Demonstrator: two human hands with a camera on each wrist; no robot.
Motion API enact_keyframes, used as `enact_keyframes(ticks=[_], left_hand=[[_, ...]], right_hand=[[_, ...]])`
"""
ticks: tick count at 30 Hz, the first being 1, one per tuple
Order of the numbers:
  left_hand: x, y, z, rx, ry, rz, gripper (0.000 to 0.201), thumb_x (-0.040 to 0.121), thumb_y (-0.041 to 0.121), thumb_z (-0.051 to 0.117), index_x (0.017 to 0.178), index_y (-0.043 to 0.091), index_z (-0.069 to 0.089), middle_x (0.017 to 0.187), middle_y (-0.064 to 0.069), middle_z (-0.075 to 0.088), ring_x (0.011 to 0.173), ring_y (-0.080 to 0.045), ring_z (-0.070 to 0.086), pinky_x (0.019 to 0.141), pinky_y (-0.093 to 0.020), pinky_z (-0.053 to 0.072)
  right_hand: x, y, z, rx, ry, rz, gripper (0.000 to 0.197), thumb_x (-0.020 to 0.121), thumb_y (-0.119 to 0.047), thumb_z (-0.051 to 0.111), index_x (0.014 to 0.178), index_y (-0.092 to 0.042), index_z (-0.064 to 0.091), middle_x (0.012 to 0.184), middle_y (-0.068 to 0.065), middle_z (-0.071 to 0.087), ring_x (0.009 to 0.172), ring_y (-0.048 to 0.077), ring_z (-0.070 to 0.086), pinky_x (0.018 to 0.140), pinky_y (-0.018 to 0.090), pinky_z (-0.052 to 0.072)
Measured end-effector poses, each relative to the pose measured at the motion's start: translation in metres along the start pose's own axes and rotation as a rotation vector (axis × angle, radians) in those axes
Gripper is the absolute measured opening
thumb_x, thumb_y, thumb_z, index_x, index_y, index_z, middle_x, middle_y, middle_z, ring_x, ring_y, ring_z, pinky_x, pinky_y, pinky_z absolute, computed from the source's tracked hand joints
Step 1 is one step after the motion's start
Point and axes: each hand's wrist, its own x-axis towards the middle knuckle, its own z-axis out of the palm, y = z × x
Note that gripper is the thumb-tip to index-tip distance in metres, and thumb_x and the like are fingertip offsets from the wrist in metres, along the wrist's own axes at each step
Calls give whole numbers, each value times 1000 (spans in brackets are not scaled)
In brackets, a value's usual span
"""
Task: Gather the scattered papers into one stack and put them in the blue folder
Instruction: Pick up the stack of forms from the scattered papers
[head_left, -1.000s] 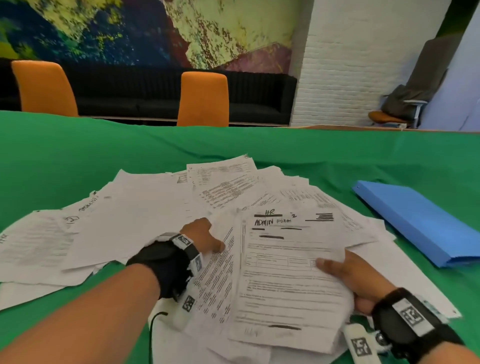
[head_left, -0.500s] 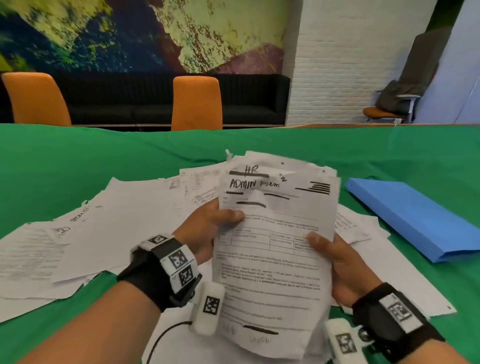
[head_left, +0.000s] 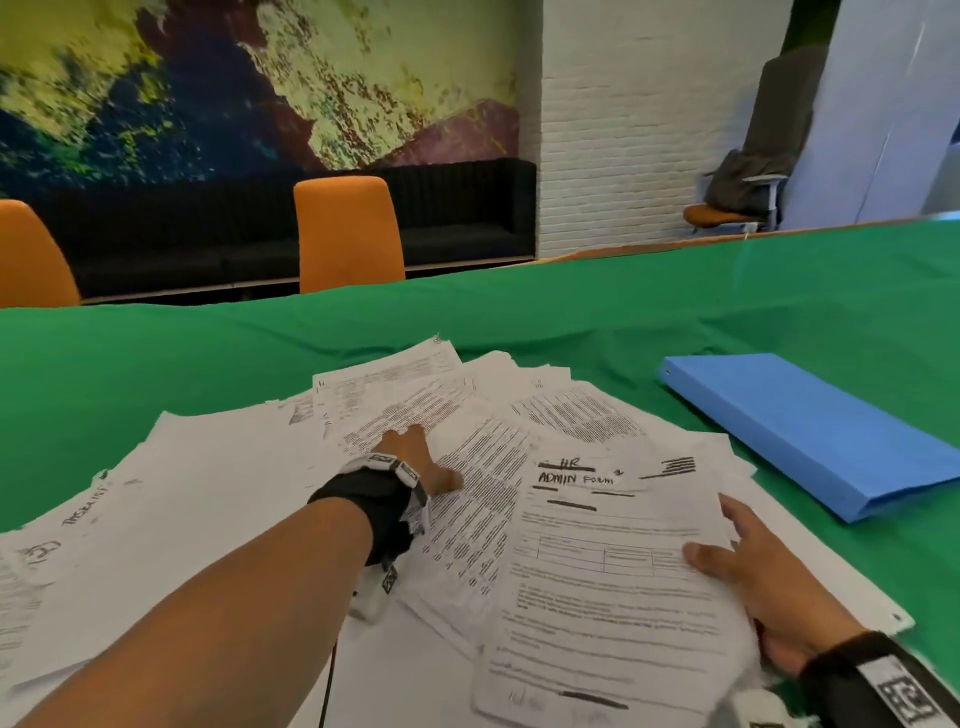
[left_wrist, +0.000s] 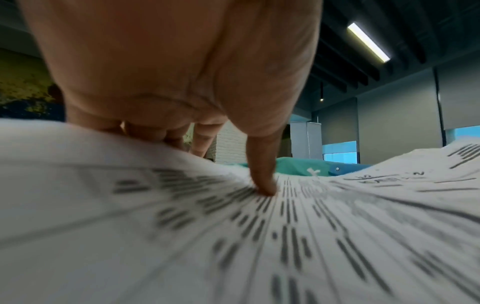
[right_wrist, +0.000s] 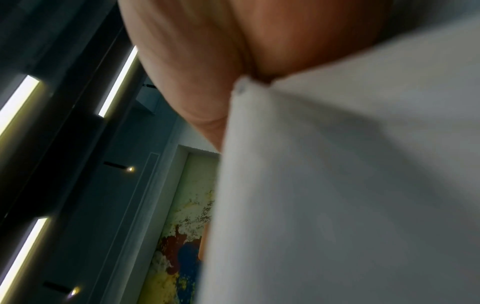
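Well, the right hand (head_left: 769, 587) grips a partial stack (head_left: 618, 582) at the near right while the left hand (head_left: 415, 460) presses flat, fingers spread, on scattered papers (head_left: 171, 499), most ungathered, blue folder (head_left: 810, 426) closed far right

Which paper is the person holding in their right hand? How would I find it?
Look at the green table, then at the spread of white papers in front of the closed blue folder. The held sheet lies nearest, on top, with the right hand gripping its right edge. Only it has "HR ADMIN FORM" handwritten in thick black marker at the top.
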Motion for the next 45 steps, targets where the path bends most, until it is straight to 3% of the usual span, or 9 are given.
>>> enact_keyframes(ticks=[6,10,14,19,24,30,34,38,45], left_hand=[[-9,8,-27,-196,-75,86,51,81,45,77,118,11,67,112,-8,71,99,-28,67,81,-29,47],[-50,-18,-60,-563,-50,247,43,81,56,73,113,27,68,86,2,73,70,-18,66,69,-31,53],[-90,-47,-77,-1063,-175,251,55,76,30,83,124,13,61,113,-18,73,103,-43,69,93,-63,52],[-144,-53,-63,-1361,-113,310,41,88,16,72,127,14,62,118,-21,71,106,-44,68,93,-66,51],[-183,-68,-59,-1408,21,144,44,95,59,46,100,28,78,104,-8,78,97,-33,74,92,-55,55],[-184,-88,-74,-1067,378,377,32,89,22,70,118,30,60,114,6,74,101,-19,73,84,-48,60],[-194,-99,-49,-1079,528,298,49,81,20,79,120,30,52,112,12,70,104,-13,70,84,-41,60],[-202,-94,-14,-1074,643,158,62,78,14,81,124,37,45,107,17,66,100,-5,65,87,-39,57],[-198,-80,-27,-1155,521,282,52,88,11,70,123,40,45,111,16,67,104,-9,68,81,-33,61]], right_hand=[[11,4,-19,88,-114,54,52,93,12,54,138,-15,53,120,25,73,101,53,72,84,71,56],[13,-28,-23,212,-214,-26,47,88,4,53,134,-3,59,126,28,70,108,52,69,78,60,62],[18,-49,24,226,-296,-102,48,90,3,52,136,-4,59,131,25,68,117,50,66,87,63,58],[13,-37,100,222,-376,-61,41,90,4,53,128,-7,63,122,23,73,108,47,71,83,61,60],[4,-26,143,104,-405,-145,41,94,2,57,132,-13,58,120,22,74,105,48,72,92,68,54],[-18,-53,163,51,-378,-480,39,78,-6,71,116,-8,68,112,16,78,101,39,75,91,61,58],[-23,-33,156,-78,-431,-535,51,66,-33,90,112,-18,76,115,11,78,107,34,74,94,54,57],[-22,-1,157,-213,-342,-504,21,85,-14,76,105,-13,77,104,3,81,103,29,76,89,43,60],[-31,-24,160,-179,-404,-517,35,80,-25,73,113,-14,70,105,10,80,94,32,78,81,53,63]])
